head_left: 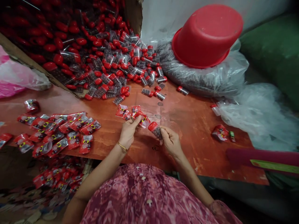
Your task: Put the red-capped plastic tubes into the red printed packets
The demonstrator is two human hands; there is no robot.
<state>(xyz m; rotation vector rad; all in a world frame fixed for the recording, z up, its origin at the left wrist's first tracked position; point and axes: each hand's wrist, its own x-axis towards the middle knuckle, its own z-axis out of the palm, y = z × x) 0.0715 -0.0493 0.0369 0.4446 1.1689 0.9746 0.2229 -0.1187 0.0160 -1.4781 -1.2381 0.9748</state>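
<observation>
My left hand [128, 132] pinches a small red printed packet [143, 119] at its edge, fingers closed on it. My right hand [170, 140] grips a small clear tube with a red cap [155, 129], filled with dark beads, its capped end pointing at the packet. Both hands hover just above the reddish wooden table [187, 124]. A few more red packets [125, 111] lie on the table just beyond my left hand.
A large heap of red-capped tubes [105, 59] spills from the back left. Filled red packets [60, 132] lie spread at the left. A red plastic basin [206, 35] sits upside down on a clear bag of dark beads [210, 77]. Crumpled clear plastic [261, 115] lies at right.
</observation>
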